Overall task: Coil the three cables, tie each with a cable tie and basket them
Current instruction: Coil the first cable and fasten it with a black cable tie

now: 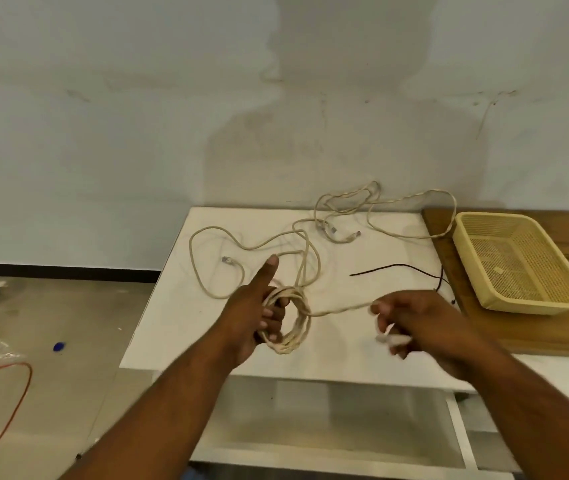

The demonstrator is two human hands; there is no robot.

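left hand [258, 315] fingers closed through beige cable coil [291, 322], thumb raised, above white table [172, 306]. free strand runs right to right hand [411, 320], blurred, pinching its end. basket [522, 261] well right; other cables [345, 216] loose behind.

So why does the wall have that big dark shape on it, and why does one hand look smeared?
In the head view the dark shape on the wall is the person's own shadow, so light comes from behind them. The right hand is motion-blurred, as is the cable end it holds; the left hand gripping the cable coil looks sharper. The wide-angle lens bends the table edges.
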